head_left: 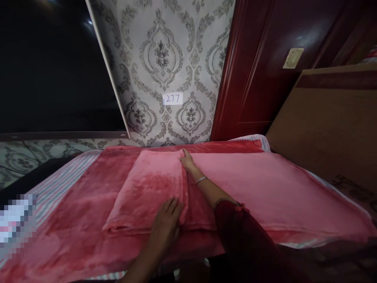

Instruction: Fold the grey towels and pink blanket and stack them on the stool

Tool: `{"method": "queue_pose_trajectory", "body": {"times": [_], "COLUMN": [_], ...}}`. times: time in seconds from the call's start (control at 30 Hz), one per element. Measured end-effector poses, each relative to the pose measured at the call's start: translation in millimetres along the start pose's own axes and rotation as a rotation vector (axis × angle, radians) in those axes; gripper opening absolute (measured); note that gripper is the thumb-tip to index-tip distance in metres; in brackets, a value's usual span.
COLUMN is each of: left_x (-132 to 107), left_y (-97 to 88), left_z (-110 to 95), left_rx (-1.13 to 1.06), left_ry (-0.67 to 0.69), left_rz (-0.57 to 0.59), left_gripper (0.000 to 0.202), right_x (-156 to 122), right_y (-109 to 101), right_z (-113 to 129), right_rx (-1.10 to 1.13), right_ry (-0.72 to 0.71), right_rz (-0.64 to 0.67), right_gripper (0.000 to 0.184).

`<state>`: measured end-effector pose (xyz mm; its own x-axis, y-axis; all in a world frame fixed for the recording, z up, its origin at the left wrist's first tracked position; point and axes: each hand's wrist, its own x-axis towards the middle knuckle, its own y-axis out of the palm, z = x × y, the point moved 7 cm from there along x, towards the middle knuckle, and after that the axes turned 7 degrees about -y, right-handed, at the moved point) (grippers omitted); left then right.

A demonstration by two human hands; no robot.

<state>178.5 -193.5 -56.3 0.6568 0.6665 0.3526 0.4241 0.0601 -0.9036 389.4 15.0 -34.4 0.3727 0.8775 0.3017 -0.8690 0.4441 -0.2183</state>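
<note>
A pink-red plush blanket [235, 188] lies spread over a low surface, its left end doubled over into a thick folded panel [147, 181]. At the far right corner of that panel, my right hand [187, 160] has its fingers closed on the blanket's edge; a bracelet circles the wrist. Nearer to me, my left hand [168, 215] rests on the near right part of the panel with its fingers stretched out along the plush. Its thumb is partly hidden. Beneath the panel, a deeper red plush layer [85, 200] covers the surface.
A striped cloth [70, 177] shows under the plush at the left. A large cardboard box [330, 122] stands close on the right. Behind are a dark television screen [55, 70], patterned wallpaper with a "277" label [172, 98], and a dark red door panel [250, 70].
</note>
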Motion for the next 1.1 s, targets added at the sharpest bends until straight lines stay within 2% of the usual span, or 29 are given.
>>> {"method": "queue_pose_trajectory", "body": {"times": [0.1, 0.2, 0.3, 0.4, 0.47, 0.53, 0.67, 0.77, 0.97, 1.1], "left_x": [8, 12, 12, 10, 11, 11, 12, 12, 11, 9], "left_y": [4.0, 16.9, 27.8, 28.2, 24.8, 21.2, 19.5, 21.3, 23.8, 24.9], "left_z": [-10, -22, -28, -31, -32, -33, -37, -41, -42, -45], "left_rx": [-0.002, 0.027, 0.073, 0.073, 0.053, 0.032, 0.02, 0.044, 0.139, 0.191], "left_ry": [0.012, 0.012, -0.013, -0.011, -0.006, -0.014, -0.022, -0.003, 0.014, 0.077], "left_rz": [0.006, 0.065, 0.114, 0.124, 0.125, 0.124, 0.129, 0.116, 0.02, -0.025], "left_gripper": [0.075, 0.077, 0.077, 0.077, 0.076, 0.075, 0.071, 0.07, 0.065, 0.064], "right_x": [5, 3, -3, -6, -8, -10, -8, -4, 3, 12], "right_y": [-16, -35, -45, -46, -44, -43, -42, -42, -45, -46], "right_z": [-4, -12, -23, -29, -30, -30, -28, -28, -40, -45], "right_rx": [-0.016, -0.041, -0.064, -0.071, -0.069, -0.066, -0.078, -0.093, -0.124, -0.15], "right_ry": [0.038, 0.078, 0.126, 0.143, 0.141, 0.134, 0.117, 0.099, 0.121, 0.13], "right_rz": [-0.06, -0.088, -0.079, -0.061, -0.049, -0.038, -0.027, -0.042, -0.096, -0.111], "right_gripper": [0.079, 0.076, 0.066, 0.052, 0.049, 0.053, 0.074, 0.081, 0.076, 0.069]}}
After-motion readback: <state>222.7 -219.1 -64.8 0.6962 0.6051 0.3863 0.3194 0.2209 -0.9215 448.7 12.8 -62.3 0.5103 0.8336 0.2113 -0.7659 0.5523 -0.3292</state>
